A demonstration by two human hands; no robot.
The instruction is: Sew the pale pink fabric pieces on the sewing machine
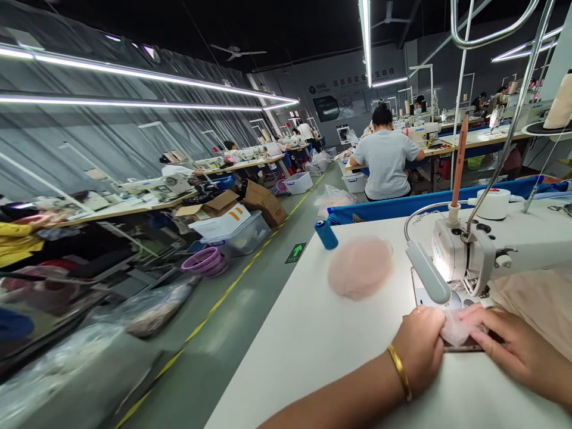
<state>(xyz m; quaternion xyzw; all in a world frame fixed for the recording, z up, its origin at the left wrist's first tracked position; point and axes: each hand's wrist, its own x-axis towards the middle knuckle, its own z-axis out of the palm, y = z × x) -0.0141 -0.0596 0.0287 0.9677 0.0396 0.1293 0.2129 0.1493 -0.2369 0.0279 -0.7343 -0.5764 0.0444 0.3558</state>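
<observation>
A white sewing machine stands on the right of a white table, its lamp lit over the needle area. Just in front of the needle, a small piece of sheer pale pink fabric is bunched between my hands. My left hand, with a gold bracelet at the wrist, is closed on the fabric's left side. On the right side, my right hand pinches the same fabric between thumb and fingers. Round sheer pink pieces lie to the left of the machine. Behind my right hand spreads more beige fabric.
A blue thread spool stands near the table's left edge. A white thread cone and an upright brown pencil are at the machine. Beyond the table a person sits sewing. Purple baskets and boxes line the aisle.
</observation>
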